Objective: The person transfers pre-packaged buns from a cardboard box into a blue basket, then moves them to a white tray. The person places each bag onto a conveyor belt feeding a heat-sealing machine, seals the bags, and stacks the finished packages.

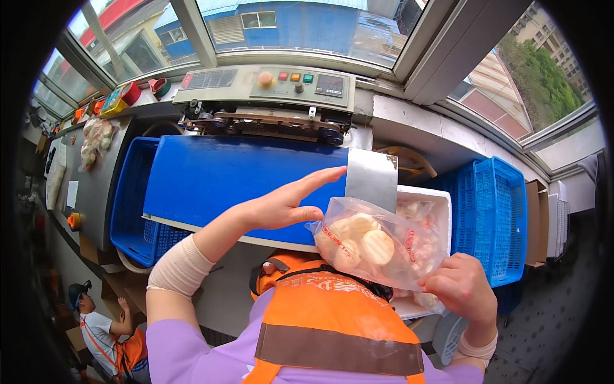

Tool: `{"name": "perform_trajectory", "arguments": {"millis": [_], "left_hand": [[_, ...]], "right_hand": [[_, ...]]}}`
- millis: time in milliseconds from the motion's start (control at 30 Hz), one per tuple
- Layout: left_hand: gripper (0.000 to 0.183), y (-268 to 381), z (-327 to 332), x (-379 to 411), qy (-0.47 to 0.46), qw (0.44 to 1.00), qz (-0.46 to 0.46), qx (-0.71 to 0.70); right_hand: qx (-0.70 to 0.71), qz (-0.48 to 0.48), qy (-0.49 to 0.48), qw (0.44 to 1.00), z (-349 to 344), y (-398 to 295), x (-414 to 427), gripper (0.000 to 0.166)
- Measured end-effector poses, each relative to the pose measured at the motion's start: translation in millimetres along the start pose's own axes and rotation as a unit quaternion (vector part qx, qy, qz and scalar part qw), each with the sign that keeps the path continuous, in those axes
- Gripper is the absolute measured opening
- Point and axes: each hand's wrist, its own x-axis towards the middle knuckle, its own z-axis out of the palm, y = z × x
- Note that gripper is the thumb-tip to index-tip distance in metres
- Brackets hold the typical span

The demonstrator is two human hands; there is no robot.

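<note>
A clear plastic bag of round, pale food pieces [364, 240] with red print hangs at the right end of the blue conveyor belt [240, 182]. My right hand [458, 283] pinches the bag's right edge. My left hand [292, 201] has its fingers spread over the belt, its thumb at or near the bag's upper left corner; whether it touches the bag I cannot tell. Beneath the bag, more filled bags [422, 225] lie in a white foam box [443, 197]. A metal plate [371, 177] covers the belt's right end.
A band sealing machine [264, 91] with buttons and a display runs behind the belt. Blue plastic crates [501, 221] stand at right, another blue crate [132, 216] at left. On a metal table lie a filled bag [96, 139] and tape rolls. A co-worker [105, 331] is at lower left.
</note>
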Motion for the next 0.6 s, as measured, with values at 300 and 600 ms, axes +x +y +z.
{"name": "perform_trajectory", "arguments": {"millis": [300, 600], "left_hand": [[0.022, -25.8, 65.1, 16.7, 0.267, 0.935, 0.062, -0.222], [0.01, -13.2, 65.5, 26.7, 0.353, 0.897, 0.132, -0.23]], "right_hand": [[-0.009, 0.121, 0.016, 0.993, 1.1, 4.4, -18.0, 0.015], [-0.046, 0.112, 0.094, 0.988, 3.7, 19.9, -19.1, 0.024]]}}
